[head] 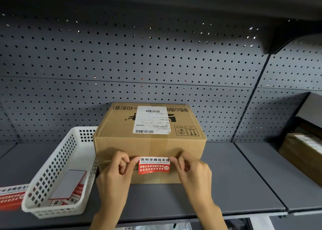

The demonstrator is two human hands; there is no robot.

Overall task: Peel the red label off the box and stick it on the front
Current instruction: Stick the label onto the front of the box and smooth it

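Note:
A brown cardboard box (149,142) stands on the grey shelf, with a white shipping label (150,119) on its top. A red and white label (154,165) lies against the lower middle of the box's front face. My left hand (116,170) pinches the label's upper left corner. My right hand (190,168) pinches its upper right corner. The label's lower edge curls slightly off the cardboard.
A white perforated basket (57,170) sits left of the box and holds more red labels and a backing sheet. Another red label sheet (12,196) lies at the far left. A second cardboard box (303,153) rests at the right. A pegboard wall (122,59) stands behind.

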